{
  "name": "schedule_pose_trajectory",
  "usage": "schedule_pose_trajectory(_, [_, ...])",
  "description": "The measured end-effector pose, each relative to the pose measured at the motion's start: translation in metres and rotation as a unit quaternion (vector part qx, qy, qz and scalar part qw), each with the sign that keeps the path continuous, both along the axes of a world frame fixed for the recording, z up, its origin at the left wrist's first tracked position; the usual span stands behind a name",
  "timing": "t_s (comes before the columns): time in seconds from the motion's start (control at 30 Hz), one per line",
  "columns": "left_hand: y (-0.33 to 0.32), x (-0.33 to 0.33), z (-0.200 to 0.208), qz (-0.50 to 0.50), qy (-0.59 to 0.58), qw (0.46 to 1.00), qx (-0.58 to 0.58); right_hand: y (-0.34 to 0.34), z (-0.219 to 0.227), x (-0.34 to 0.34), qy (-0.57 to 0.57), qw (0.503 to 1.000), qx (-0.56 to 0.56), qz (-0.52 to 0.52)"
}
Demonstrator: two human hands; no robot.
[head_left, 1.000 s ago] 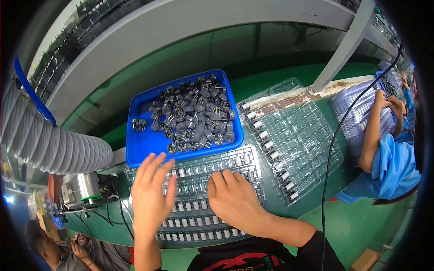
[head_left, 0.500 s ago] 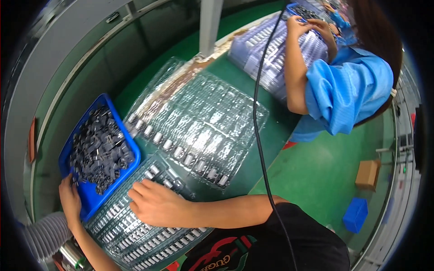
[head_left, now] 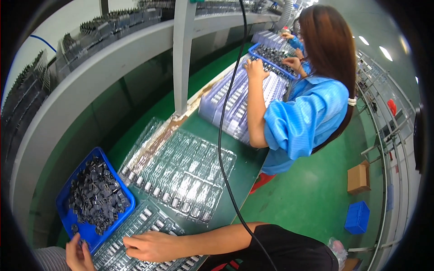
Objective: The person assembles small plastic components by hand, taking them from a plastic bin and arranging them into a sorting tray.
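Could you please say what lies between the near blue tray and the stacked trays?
In the head view, a transparent tray with one row of silvery cylinders lies between the two.

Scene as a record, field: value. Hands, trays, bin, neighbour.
left hand: at blue bin's near end; grip unclear
right hand: over nearer clear tray, fingers curled; grip unclear
bin contents: heaped dark parts
farther clear tray: silvery cylinders along near edge
co-worker: blue sleeve, hand by stacked trays
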State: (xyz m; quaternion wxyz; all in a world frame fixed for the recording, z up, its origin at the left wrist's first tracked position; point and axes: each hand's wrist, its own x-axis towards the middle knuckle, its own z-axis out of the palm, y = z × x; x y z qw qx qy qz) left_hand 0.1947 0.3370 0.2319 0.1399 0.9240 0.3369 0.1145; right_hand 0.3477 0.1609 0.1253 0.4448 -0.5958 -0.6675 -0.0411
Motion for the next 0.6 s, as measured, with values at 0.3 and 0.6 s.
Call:
schedule_pose_trajectory(0.3, [-0.063, -0.008, -0.015, 0.116, -0.487, 0.724, -0.474, 0.010, 0.019, 0.006, 0.342, 0.922, -0.123, 0.131])
schedule_pose_trajectory(0.6, [-0.074, -0.001, -0.033, -0.013, -0.618, 0.497, -0.610, 0.021, 0.077, 0.008, 0.384, 0.919, -0.014, 0.086])
